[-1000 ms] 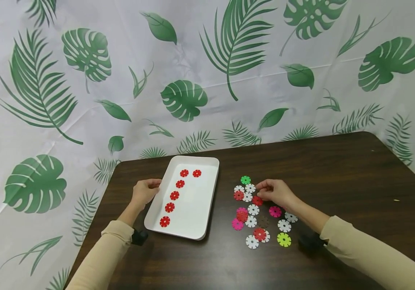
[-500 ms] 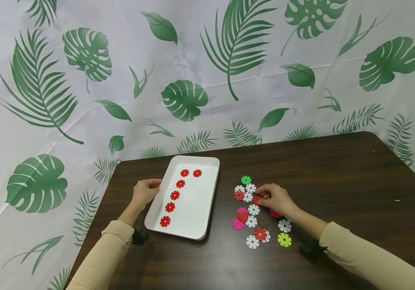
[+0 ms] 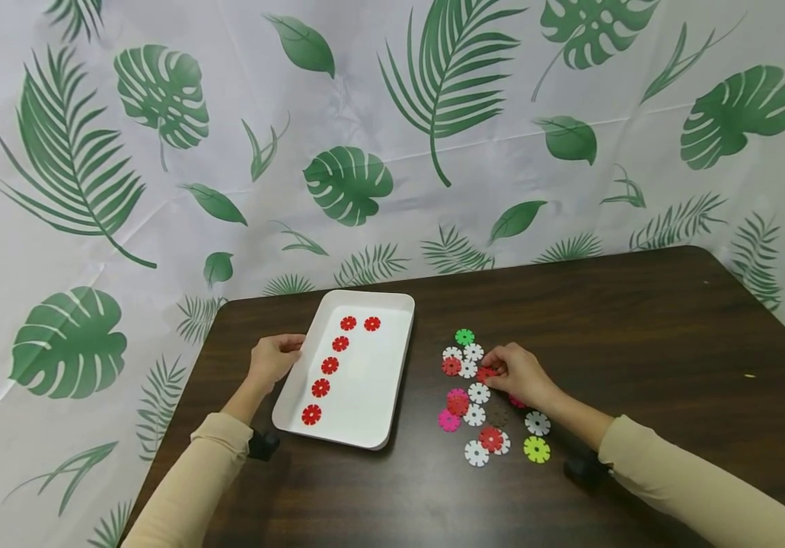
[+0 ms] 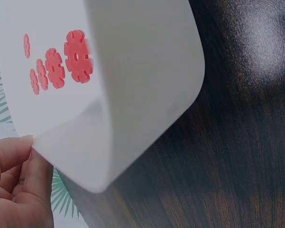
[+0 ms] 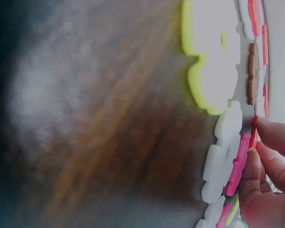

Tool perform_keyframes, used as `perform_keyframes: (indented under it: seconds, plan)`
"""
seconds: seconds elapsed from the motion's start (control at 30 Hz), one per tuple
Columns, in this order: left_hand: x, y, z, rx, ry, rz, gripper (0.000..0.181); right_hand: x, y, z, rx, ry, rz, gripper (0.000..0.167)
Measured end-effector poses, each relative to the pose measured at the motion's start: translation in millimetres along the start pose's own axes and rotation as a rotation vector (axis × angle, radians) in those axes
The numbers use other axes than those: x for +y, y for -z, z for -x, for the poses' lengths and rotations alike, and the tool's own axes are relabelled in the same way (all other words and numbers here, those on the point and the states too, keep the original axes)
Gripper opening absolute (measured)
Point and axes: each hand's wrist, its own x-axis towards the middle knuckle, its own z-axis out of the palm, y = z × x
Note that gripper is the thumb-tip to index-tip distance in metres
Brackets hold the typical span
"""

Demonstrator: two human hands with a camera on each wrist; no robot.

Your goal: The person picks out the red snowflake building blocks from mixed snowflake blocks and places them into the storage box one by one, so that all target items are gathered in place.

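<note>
We pinch the white tray with our left hand and a red disc with our right hand.

The tray is white, its inner discs red; the table is dark brown with wood grain; the loose discs are white, red, pink, green, yellow-green and brown; the backdrop is white with green leaf prints; sleeves are beige; wrist devices look black, though shadowed.
</note>
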Motion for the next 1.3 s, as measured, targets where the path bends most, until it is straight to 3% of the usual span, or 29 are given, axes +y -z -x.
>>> perform_keyframes:
  seconds: [0.93, 1.3]
  plan:
    - [0.4, -0.1, -0.4, -0.002, -0.001, -0.018, 0.027, 0.2, -5.0, 4.1, 0.073, 0.056, -0.026, 0.02]
    - [0.5, 0.6, -0.2, -0.004, -0.008, -0.012, 0.026, 4.6, -2.8, 1.1, 0.075, 0.034, -0.061, 0.018]
